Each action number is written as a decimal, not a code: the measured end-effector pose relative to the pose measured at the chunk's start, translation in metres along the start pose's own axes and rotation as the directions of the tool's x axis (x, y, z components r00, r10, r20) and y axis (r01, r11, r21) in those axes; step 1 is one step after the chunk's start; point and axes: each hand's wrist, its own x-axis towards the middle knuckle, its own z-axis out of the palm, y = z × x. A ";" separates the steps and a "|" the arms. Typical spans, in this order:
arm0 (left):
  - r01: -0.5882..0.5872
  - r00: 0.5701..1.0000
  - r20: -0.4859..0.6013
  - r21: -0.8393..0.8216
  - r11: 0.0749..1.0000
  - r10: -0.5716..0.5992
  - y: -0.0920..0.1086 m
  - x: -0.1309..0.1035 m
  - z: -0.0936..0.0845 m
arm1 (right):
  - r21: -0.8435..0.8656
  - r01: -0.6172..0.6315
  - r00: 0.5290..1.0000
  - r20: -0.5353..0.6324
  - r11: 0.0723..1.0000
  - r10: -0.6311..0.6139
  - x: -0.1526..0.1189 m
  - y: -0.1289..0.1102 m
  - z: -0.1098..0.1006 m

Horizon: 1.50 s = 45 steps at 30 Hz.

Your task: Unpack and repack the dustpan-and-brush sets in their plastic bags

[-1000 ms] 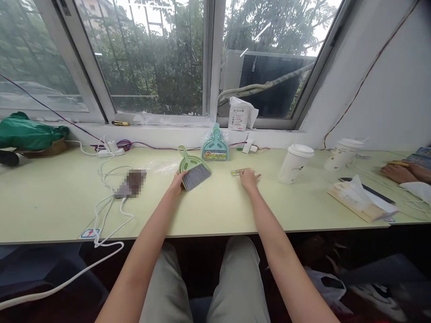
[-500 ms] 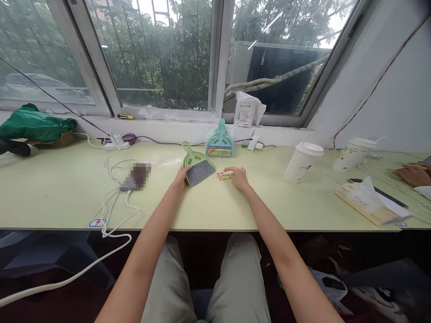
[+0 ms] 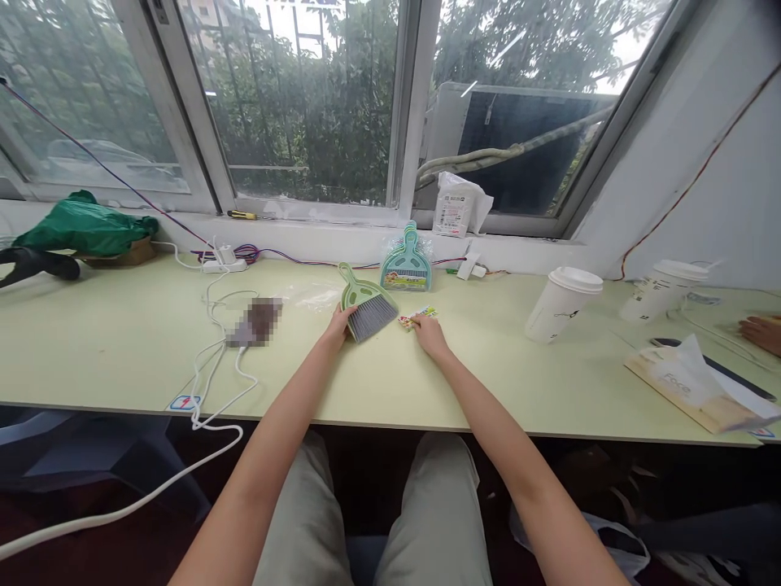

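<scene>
A green dustpan [image 3: 355,285] with a grey-bristled brush [image 3: 373,317] nested in it is tilted on the table. My left hand [image 3: 339,324] is closed on its lower left edge, thumb on the front. Just to the right, my right hand [image 3: 431,335] pinches a small, colourful printed card [image 3: 421,314] lying at the tabletop; the fingertips are partly hidden. Behind them, against the wall, stands a stack of blue-green dustpan sets [image 3: 407,262] in clear plastic, the front one with a similar printed label.
Clear plastic wrap [image 3: 308,296] lies left of the dustpan. White cables [image 3: 211,358] and a blurred-out object [image 3: 259,321] are farther left. On the right stand two paper cups [image 3: 565,303] and a tissue pack [image 3: 689,387]. Another person's hand [image 3: 760,332] rests at the far right.
My right hand has turned and closed its fingers on the printed card, which has shifted in angle and shows more. The left hand keeps its hold. The whole view has shifted slightly.
</scene>
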 end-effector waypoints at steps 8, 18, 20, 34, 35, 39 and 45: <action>-0.018 0.998 0.061 0.034 0.999 0.016 -0.005 0.001 -0.001 | 0.209 -0.049 0.986 -0.146 0.977 0.081 0.003 0.010 0.000; -0.007 0.984 0.179 -0.028 1.000 0.012 -0.002 -0.016 0.015 | 0.647 0.232 0.924 -0.380 0.726 0.042 -0.013 -0.036 -0.009; -0.031 0.959 0.280 -0.056 0.998 0.045 -0.003 -0.020 0.019 | 0.527 0.185 0.959 -0.283 0.830 -0.035 -0.018 -0.050 0.002; -0.060 0.971 0.221 -0.138 0.989 0.090 0.002 -0.021 0.019 | 0.591 -0.050 0.963 -0.186 0.805 0.196 -0.018 -0.054 0.005; -0.063 0.969 0.228 -0.142 0.988 0.095 0.003 -0.023 0.020 | 0.715 -0.101 0.957 -0.120 0.692 0.264 -0.016 -0.051 0.006; -0.063 0.941 0.325 -0.098 0.993 0.092 0.005 -0.027 0.021 | 0.957 -0.245 0.963 0.221 0.155 0.156 -0.008 -0.041 0.010; -0.243 0.925 0.342 0.196 0.950 0.165 0.010 -0.017 0.012 | 0.977 -0.200 0.964 0.209 -0.072 0.164 -0.005 -0.038 0.000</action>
